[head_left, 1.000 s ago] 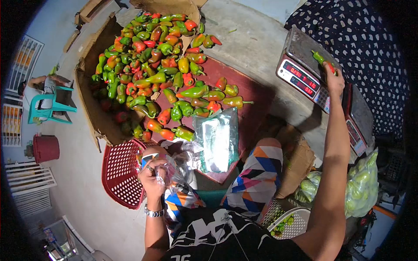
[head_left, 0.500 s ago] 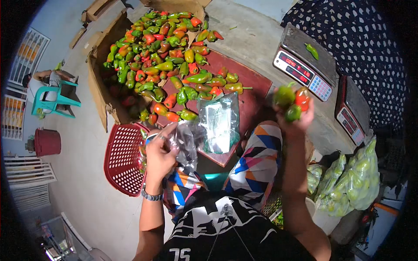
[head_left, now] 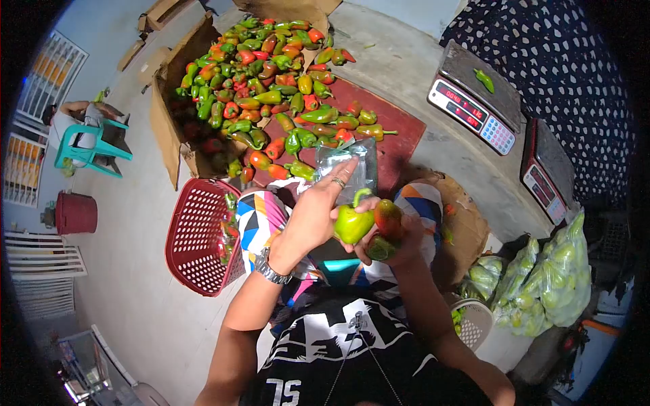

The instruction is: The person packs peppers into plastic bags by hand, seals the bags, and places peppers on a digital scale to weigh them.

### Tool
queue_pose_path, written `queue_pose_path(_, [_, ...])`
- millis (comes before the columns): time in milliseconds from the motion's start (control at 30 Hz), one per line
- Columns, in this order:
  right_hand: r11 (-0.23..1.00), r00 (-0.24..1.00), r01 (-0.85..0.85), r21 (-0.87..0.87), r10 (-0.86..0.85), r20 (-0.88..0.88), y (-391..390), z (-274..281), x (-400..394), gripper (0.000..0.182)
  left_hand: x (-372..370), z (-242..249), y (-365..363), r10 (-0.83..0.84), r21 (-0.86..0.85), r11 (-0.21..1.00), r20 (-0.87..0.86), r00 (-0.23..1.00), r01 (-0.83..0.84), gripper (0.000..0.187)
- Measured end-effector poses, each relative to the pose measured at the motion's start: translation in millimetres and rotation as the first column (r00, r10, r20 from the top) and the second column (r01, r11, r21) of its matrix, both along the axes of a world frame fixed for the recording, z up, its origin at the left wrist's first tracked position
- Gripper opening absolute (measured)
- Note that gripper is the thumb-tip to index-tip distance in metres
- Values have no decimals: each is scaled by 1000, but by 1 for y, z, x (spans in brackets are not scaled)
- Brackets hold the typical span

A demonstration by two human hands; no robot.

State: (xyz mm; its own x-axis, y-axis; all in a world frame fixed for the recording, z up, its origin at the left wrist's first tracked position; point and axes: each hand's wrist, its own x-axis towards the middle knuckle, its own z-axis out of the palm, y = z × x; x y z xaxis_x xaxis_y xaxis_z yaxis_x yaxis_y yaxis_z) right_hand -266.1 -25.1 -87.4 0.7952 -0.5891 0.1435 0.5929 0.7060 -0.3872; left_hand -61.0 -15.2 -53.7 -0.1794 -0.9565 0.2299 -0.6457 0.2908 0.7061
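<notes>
My left hand [head_left: 317, 211], with a ring and a wristwatch, is in front of my lap, its index finger stretched forward. A clear plastic bag [head_left: 295, 185] glints beside and under it; the other fingers are partly hidden. My right hand [head_left: 399, 249] is closed around several bell peppers: a light green pepper [head_left: 353, 224], a reddish-brown pepper [head_left: 388, 216] and a dark green one [head_left: 380, 248]. The light green pepper is right beside my left hand. Ahead lies a stack of clear bags [head_left: 362, 161] on the red board [head_left: 399, 132].
A heap of mixed peppers [head_left: 257, 81] spills from an opened cardboard box [head_left: 166, 115]. At left stands a red basket [head_left: 193, 237]. Two digital scales [head_left: 474, 111] stand at right, one bearing a green pepper [head_left: 484, 80]. Filled bags [head_left: 548, 284] sit lower right. A person sits on a teal chair [head_left: 88, 145].
My right hand has come from near the scale to my lap with the peppers. My left hand has moved right towards them. The clear bag is now less visible.
</notes>
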Motion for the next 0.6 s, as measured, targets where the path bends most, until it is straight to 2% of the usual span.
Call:
queue_pose_path(33, [999,997,36,-13,-37,-61,0,2,-2,85,1,1,2,23,-8,1000,-1,1000,-23,86])
queue_pose_path(67, [999,995,44,-4,-44,-94,0,8,-8,73,3,4,6,54,73,996,6,999,-54,88])
queue_pose_path(133, [997,951,34,-74,-55,-305,-2,0,-23,71,3,17,12,83,196,977,21,996,-86,92])
queue_pose_path(233, [971,773,37,-238,-178,-609,-3,6,-19,60,1,29,14,77,268,959,55,995,-89,95])
queue_pose_path(267, [953,717,42,-300,-238,-655,-2,1,-16,58,-1,25,15,65,209,975,35,997,-71,95])
queue_pose_path(300, [931,656,42,-363,-300,-692,-2,-1,-13,56,-3,15,16,51,148,988,16,999,-53,95])
queue_pose_path(400, [962,590,27,-272,-235,-772,0,4,-3,56,-12,0,19,-3,39,999,19,1000,2,97])
queue_pose_path(467, [969,602,12,-246,-204,-772,0,-4,2,52,-20,-2,23,-43,-25,999,18,999,44,99])
queue_pose_path(567, [989,693,-50,-141,-67,-718,1,-20,-5,48,-26,7,30,-43,210,978,128,991,15,99])
queue_pose_path(600, [992,730,-82,-97,-7,-684,4,-26,-9,46,-25,5,31,-57,174,984,148,987,31,99])
